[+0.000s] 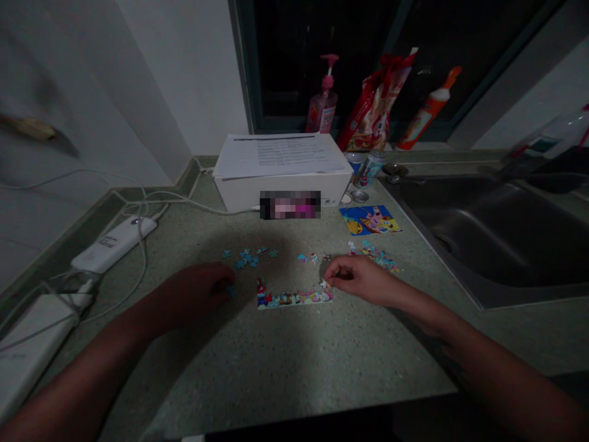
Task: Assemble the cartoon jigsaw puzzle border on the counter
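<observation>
A partly joined jigsaw puzzle (294,298) lies on the countertop between my hands, as a colourful strip with a short rise at its left end. My right hand (352,276) pinches a small pale puzzle piece (324,284) at the strip's upper right end. To the left, my left hand (209,285) has its fingers curled in shadow, with a blue puzzle piece (231,291) at the fingertips. Loose blue pieces (247,258) lie beyond the left hand. A few pieces (313,258) sit above the strip, and a mixed pile (377,255) lies behind the right hand.
A cartoon picture card (370,220) lies near the sink (483,245). Behind stands a white box (280,169) topped with paper, with a phone-like device (289,205) against it. Cans (370,169) stand beside it. Cables and a white power strip (115,244) occupy the left.
</observation>
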Available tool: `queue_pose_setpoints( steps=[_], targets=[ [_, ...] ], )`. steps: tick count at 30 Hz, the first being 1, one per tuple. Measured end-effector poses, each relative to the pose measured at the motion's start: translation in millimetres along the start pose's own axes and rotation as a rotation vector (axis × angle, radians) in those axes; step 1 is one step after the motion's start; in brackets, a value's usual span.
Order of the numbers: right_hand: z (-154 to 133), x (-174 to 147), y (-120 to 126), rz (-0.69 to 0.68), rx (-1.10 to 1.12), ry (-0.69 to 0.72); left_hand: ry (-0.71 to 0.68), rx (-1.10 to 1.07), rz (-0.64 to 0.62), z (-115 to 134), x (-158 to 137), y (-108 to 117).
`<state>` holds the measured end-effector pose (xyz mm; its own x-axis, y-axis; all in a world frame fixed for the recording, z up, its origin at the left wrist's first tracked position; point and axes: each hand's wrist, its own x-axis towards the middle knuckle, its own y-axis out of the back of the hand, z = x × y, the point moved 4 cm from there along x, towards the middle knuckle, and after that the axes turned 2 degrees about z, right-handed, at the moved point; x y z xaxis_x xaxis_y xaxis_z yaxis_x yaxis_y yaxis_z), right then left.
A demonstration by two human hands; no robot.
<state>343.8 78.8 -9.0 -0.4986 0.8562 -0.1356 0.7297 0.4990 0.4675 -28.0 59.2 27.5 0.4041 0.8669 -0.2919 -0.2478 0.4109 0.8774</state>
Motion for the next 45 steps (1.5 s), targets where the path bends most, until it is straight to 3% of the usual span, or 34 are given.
queue_pose_setpoints(
  steps=[45],
  targets=[
    [-11.3,-2.5,-2.5,-0.019,-0.208,0.098,-0.003,0.024,-0.026,1.5,-0.2,0.1]
  ],
)
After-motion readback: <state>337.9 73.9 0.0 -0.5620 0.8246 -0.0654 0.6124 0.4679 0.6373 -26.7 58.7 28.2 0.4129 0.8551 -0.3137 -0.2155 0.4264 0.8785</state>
